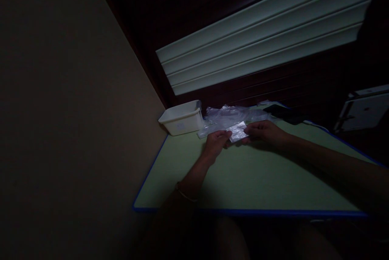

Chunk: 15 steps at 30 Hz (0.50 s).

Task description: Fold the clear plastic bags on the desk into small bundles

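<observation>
My left hand (216, 141) and my right hand (263, 131) both grip a small clear plastic packet (237, 131), one at each end, just above the green table (249, 179). The left hand pinches its left edge, the right hand its right edge. The scene is dim, so the packet's contents cannot be made out. A thin bracelet circles my left wrist.
A white plastic bin (182, 119) stands at the table's far left corner. A heap of crumpled clear plastic bags (226, 117) lies behind the hands. A dark flat object (284, 113) rests at the far edge. A wall runs along the left; a white device (363, 110) sits at right.
</observation>
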Available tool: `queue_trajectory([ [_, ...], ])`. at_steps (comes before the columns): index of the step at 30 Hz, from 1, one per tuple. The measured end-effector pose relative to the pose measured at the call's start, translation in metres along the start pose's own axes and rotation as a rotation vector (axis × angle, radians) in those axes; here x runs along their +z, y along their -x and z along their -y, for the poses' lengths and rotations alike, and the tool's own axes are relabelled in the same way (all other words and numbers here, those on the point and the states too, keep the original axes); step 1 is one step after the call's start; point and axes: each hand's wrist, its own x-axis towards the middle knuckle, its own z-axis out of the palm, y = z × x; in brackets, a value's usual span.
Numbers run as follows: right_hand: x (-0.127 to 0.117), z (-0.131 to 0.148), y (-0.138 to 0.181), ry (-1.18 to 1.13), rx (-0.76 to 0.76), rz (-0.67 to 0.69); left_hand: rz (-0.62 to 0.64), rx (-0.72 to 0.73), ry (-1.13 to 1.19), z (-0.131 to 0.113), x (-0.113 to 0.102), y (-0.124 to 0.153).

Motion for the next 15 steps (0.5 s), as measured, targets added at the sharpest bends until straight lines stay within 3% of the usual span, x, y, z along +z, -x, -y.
queue_trajectory([
  [15,0.0018,-0.0004,0.0021,0.011,0.019,0.032,0.063,-0.011,-0.132,0.0012,-0.0010,0.0017],
])
